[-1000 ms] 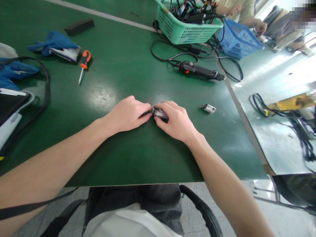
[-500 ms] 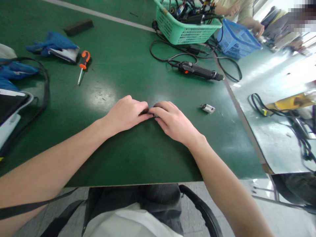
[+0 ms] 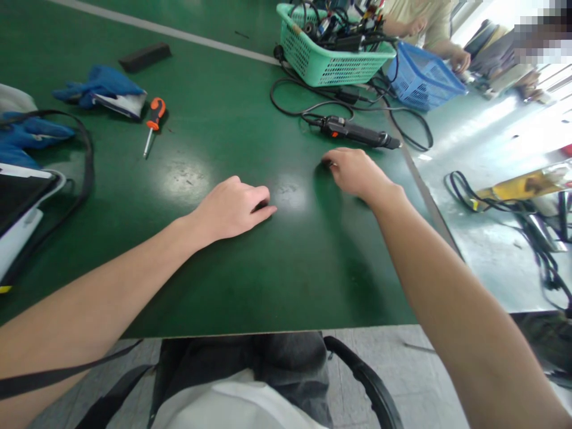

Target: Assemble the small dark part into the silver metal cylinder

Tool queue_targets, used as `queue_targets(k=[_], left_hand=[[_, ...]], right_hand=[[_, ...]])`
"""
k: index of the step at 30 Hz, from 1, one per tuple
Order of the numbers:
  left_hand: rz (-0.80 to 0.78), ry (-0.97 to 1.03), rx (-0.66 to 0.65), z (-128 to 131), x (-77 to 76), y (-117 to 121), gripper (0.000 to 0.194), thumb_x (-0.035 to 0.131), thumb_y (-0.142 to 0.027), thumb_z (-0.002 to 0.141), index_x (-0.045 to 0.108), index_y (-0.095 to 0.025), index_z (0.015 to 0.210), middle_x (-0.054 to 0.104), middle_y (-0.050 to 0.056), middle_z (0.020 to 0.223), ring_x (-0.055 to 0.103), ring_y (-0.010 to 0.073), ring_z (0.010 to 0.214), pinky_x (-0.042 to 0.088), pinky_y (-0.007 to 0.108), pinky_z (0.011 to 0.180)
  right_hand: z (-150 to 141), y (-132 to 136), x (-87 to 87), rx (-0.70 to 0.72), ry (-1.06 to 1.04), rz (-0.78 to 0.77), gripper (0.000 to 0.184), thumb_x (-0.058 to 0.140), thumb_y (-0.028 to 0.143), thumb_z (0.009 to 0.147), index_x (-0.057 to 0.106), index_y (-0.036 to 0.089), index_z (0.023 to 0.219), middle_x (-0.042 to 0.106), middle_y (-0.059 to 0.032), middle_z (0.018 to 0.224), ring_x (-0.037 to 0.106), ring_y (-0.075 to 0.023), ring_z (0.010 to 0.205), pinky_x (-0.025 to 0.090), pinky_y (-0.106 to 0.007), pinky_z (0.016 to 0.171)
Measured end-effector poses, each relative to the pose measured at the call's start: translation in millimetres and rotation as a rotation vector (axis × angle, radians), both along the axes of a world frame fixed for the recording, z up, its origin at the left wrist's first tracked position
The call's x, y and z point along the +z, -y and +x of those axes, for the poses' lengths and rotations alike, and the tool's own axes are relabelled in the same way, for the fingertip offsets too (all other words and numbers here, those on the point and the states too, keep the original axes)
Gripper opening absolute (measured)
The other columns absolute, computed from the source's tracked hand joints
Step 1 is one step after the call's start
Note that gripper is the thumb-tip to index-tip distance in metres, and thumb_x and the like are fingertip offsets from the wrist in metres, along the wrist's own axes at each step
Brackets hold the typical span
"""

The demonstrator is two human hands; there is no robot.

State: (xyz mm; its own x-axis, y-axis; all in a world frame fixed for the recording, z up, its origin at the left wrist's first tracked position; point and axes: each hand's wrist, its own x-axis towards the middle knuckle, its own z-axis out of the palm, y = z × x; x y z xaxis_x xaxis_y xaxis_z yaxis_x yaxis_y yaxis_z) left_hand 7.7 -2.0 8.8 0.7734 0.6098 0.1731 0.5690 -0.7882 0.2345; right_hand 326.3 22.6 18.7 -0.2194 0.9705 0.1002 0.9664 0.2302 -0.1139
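My left hand (image 3: 236,207) rests on the green table with its fingers curled under. A dark patch shows between thumb and forefinger; whatever it holds, if anything, is hidden. Farther right, my right hand (image 3: 353,168) is closed, fingertips pinched around a small dark piece (image 3: 329,163) whose kind I cannot make out. Just beyond that hand lies a black electric screwdriver (image 3: 357,132) with its cable. The small silvery cylinder seen earlier on the right is out of sight, where my right wrist now passes.
An orange-handled screwdriver (image 3: 154,122), blue gloves (image 3: 105,89) and a dark block (image 3: 145,56) lie at left. Behind stand a green basket (image 3: 330,68) of cables and tools and a blue basket (image 3: 413,77). Another person's hands (image 3: 458,59) are beyond, with a yellow tool (image 3: 518,185) at right.
My right hand has parted from my left, moving right and away from me toward the electric screwdriver. The left hand stays nearly in place. The silvery cylinder has dropped from view.
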Motion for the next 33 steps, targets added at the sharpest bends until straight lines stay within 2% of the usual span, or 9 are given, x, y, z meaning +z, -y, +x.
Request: queue_targets(k=[2, 5, 7, 10, 14, 21, 25, 29, 33], left_hand=[[0.012, 0.007, -0.005, -0.5, -1.3, -0.2, 0.033, 0.049, -0.042, 0.102, 0.067, -0.018, 0.089, 0.074, 0.002, 0.077, 0.061, 0.0165, 0.063, 0.042, 0.036, 0.078], [0.028, 0.007, -0.01, -1.2, -3.7, -0.8, 0.032, 0.049, -0.041, 0.102, 0.066, -0.018, 0.089, 0.074, 0.002, 0.077, 0.063, 0.017, 0.064, 0.042, 0.036, 0.077], [0.037, 0.009, -0.01, -1.5, -5.1, -1.1, 0.031, 0.05, -0.041, 0.103, 0.066, -0.018, 0.089, 0.074, 0.002, 0.077, 0.064, 0.0174, 0.065, 0.042, 0.036, 0.077], [0.052, 0.021, -0.006, -1.5, -6.6, -1.3, 0.031, 0.048, -0.04, 0.103, 0.066, -0.018, 0.089, 0.075, 0.002, 0.078, 0.065, 0.0181, 0.067, 0.042, 0.036, 0.077], [0.069, 0.028, 0.01, 0.0, -7.3, -0.3, 0.029, 0.047, -0.036, 0.102, 0.067, -0.018, 0.091, 0.075, 0.002, 0.078, 0.067, 0.0194, 0.068, 0.044, 0.037, 0.077], [0.093, 0.043, 0.074, 0.4, -8.1, 1.9, 0.024, 0.047, -0.024, 0.095, 0.07, -0.018, 0.1, 0.075, 0.003, 0.076, 0.069, 0.0219, 0.07, 0.048, 0.039, 0.079], [0.112, 0.052, 0.157, -0.4, -8.1, 1.9, 0.028, 0.046, -0.022, 0.093, 0.07, -0.017, 0.107, 0.075, 0.005, 0.08, 0.07, 0.0239, 0.072, 0.05, 0.039, 0.077], [0.116, 0.015, 0.175, -0.1, -7.0, 1.7, 0.027, 0.046, -0.024, 0.094, 0.069, -0.017, 0.106, 0.075, 0.007, 0.081, 0.071, 0.0263, 0.074, 0.05, 0.04, 0.075], [0.125, 0.022, 0.156, -0.4, -7.1, 1.9, 0.029, 0.045, -0.025, 0.095, 0.067, -0.015, 0.112, 0.074, 0.008, 0.082, 0.071, 0.0267, 0.075, 0.051, 0.04, 0.076]], right_hand=[[36.3, -2.9, 0.3, -0.132, -0.035, -0.042, 0.036, 0.047, 0.02, 0.102, 0.075, 0.014, 0.123, 0.074, -0.0154, 0.124, 0.066, -0.0284, 0.123, 0.046, -0.046, 0.106], [77.0, 18.9, -3.7, -0.296, -0.108, -0.017, 0.041, 0.047, 0.032, 0.103, 0.078, 0.013, 0.122, 0.076, -0.0199, 0.118, 0.07, -0.0295, 0.117, 0.048, -0.048, 0.099], [90.0, 44.0, -11.6, -0.354, -0.171, 0.013, 0.042, 0.046, 0.034, 0.104, 0.075, 0.015, 0.128, 0.077, -0.02, 0.119, 0.071, -0.0286, 0.113, 0.051, -0.047, 0.096], [86.1, 78.5, -26.6, -0.354, -0.32, 0.161, 0.039, 0.045, 0.035, 0.104, 0.074, 0.022, 0.128, 0.072, -0.0132, 0.134, 0.065, -0.0292, 0.126, 0.049, -0.049, 0.109], [45.1, 93.7, -37.4, -0.286, -0.285, 0.29, 0.04, 0.045, 0.034, 0.101, 0.073, 0.023, 0.126, 0.067, -0.0121, 0.139, 0.057, -0.0323, 0.135, 0.043, -0.057, 0.116], [-70.2, 67.0, -40.3, -0.115, -0.207, 0.303, 0.045, 0.035, 0.017, 0.097, 0.065, 0.015, 0.132, 0.06, -0.0212, 0.143, 0.049, -0.0351, 0.139, 0.035, -0.064, 0.12], [-123.5, 54.0, -44.3, -0.042, -0.211, 0.243, 0.049, 0.031, 0.012, 0.097, 0.058, 0.013, 0.138, 0.054, -0.021, 0.148, 0.041, -0.034, 0.145, 0.029, -0.063, 0.123], [-148.6, 52.4, -45.8, -0.033, -0.235, 0.181, 0.047, 0.036, 0.014, 0.098, 0.053, 0.014, 0.141, 0.047, -0.0204, 0.155, 0.032, -0.0383, 0.151, 0.03, -0.067, 0.121], [-151.6, 56.3, -40.0, -0.022, -0.258, 0.125, 0.046, 0.041, 0.016, 0.098, 0.052, 0.018, 0.142, 0.044, -0.0182, 0.159, 0.029, -0.0403, 0.153, 0.031, -0.07, 0.119]])
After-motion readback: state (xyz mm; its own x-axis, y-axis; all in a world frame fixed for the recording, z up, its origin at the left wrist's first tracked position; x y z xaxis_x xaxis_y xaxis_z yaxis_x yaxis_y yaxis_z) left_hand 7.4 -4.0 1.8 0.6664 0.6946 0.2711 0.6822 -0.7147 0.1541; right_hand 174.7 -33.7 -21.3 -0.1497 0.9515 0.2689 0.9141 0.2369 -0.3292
